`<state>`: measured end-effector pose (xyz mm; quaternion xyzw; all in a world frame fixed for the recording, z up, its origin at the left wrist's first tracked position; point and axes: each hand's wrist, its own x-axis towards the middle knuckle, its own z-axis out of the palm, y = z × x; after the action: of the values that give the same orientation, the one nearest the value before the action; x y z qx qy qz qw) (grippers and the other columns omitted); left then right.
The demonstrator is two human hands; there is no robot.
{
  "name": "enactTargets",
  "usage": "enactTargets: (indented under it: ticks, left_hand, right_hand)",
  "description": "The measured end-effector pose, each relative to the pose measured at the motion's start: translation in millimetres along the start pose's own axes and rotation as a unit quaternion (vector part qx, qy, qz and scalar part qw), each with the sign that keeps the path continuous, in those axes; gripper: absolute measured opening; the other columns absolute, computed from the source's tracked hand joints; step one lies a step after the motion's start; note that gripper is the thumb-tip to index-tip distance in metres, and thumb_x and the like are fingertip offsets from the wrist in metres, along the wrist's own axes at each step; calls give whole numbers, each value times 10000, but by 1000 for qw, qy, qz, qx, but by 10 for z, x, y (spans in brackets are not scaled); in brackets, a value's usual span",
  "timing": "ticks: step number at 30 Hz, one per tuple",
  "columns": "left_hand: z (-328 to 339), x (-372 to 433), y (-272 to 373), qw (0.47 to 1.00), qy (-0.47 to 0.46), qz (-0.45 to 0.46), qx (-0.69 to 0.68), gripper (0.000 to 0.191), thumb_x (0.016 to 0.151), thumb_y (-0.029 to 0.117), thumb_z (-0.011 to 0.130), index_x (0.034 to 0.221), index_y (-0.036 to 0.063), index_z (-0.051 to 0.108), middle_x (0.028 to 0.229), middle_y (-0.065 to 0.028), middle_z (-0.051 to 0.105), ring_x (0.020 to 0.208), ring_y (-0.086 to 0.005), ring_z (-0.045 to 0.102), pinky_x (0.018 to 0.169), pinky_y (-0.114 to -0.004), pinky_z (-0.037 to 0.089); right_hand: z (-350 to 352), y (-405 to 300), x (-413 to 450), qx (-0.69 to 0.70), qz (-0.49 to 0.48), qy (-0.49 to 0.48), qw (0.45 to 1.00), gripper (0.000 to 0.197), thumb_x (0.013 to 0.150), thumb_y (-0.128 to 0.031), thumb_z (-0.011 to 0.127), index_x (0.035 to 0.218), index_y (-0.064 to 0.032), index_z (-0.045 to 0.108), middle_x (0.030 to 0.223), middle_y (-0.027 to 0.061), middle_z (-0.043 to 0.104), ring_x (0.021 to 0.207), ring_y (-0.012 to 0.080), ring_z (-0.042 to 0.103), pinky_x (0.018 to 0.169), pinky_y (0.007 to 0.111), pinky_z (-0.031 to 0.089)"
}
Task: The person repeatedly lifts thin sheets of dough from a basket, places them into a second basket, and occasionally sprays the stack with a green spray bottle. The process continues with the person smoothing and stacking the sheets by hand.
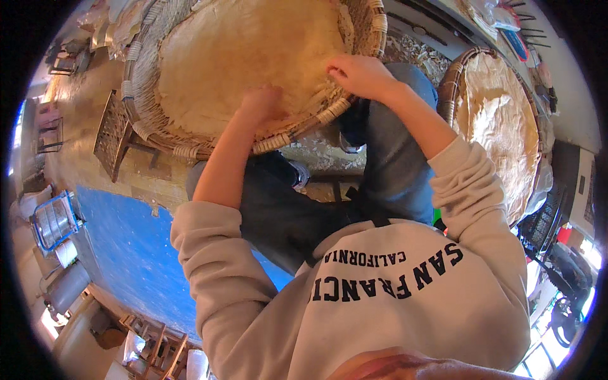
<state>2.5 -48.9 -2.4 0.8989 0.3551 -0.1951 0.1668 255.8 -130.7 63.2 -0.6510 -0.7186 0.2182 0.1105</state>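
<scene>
A large round wicker basket (332,111), its rim bound at intervals with pale strips, lies across the top of the view, before my knees. Inside is a tan, slightly wrinkled sheet-like layer (213,61) of a material I cannot settle, ragged at its edges. My left hand (266,102) is low over the near part of this layer, its fingers blurred and partly hidden. At the right, beside the frayed near-right edge, my right hand (356,73) has its fingers curled. Whether either hand pinches any of the material cannot be told.
A second rimmed basket (534,109) with a crinkled tan layer stands at the right. Pale flakes (327,154) litter the floor between my feet. A low woven-seat stool (111,135) is at the left, above a blue floor area (137,242). Wooden furniture (159,349) stands at lower left.
</scene>
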Motion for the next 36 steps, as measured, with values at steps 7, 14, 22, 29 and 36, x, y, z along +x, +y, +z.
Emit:
enactTargets:
  ticks: [7,14,22,29,36]
  left_hand:
    - [-25,65,104,999,-21,-35,-26,628,803,519,667,1260,100,565,1230,-166,606,1104,-327,614,904,-469,509]
    - [-57,94,-596,987,30,-26,-156,415,886,383,576,1137,60,648,1125,-178,662,1026,-328,643,846,-435,514]
    - [340,-6,-2490,968,107,-177,-140,254,897,277,556,966,76,695,906,-110,697,843,-250,650,674,-390,513]
    - [738,163,-2747,751,185,-384,-505,201,867,252,565,856,55,602,762,-90,619,626,-207,579,492,-370,446]
    - [922,75,-3036,842,72,-355,-399,275,850,314,633,971,73,686,872,-83,689,671,-244,624,567,-397,503]
  right_hand:
    - [210,-34,560,209,147,-26,966,331,846,-177,591,1093,43,579,966,205,641,871,269,635,737,384,501]
    - [494,84,695,426,322,57,844,221,832,-138,614,970,33,604,793,75,585,676,186,525,578,355,417]
    - [466,-30,671,516,353,108,773,173,823,-165,654,902,-22,597,745,42,571,648,152,525,584,315,407]
    - [491,-13,688,540,355,166,745,144,821,-180,679,870,-82,586,733,12,555,635,126,508,567,283,396]
    - [489,-59,719,601,417,147,665,200,774,-157,751,863,-110,578,700,-3,510,577,121,452,537,254,386]
